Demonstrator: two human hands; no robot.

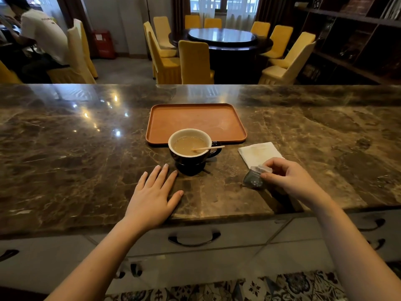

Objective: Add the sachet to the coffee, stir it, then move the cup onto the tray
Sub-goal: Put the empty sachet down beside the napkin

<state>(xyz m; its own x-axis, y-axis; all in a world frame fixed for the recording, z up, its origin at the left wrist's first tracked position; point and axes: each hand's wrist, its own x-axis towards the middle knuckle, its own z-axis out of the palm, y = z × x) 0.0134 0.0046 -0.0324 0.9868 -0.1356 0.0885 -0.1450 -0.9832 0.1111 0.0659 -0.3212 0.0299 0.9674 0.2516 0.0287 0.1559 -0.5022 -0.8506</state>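
The cup [190,148] stands on the marble counter [65,153] at the centre of the frame, touching or just in front of the near edge of the tray [196,123]; it is not on the tray. The cup is dark outside, white inside, and holds light-brown coffee. A wooden stirrer [207,148] rests in the coffee, its free end projecting over the rim to the right, above the cup handle. The tray is orange-brown, rectangular, and carries nothing.

The left hand [152,197] lies flat on the counter, lower left of the cup, fingers fully spread, palm down, holding nothing. Its fingertips lie near the cup base, apart from it.

The right hand [288,178] sits at the right of centre, partly closed. Thumb and forefinger pinch the torn top of the sachet [255,178], a small dark packet whose lower end touches or sits just above the counter; which cannot be determined. A folded white napkin [259,154] lies just behind the sachet, between the right hand and the tray's right corner.

Between sachet and cup the counter surface is bare. The stirrer end and the cup handle face the sachet side.

Drawer handles [194,237] occupy the lower frame below the counter edge. Yellow-covered chairs [195,61] and a round dark table [223,36] fill the upper frame. A seated person [43,33] occupies the upper left.
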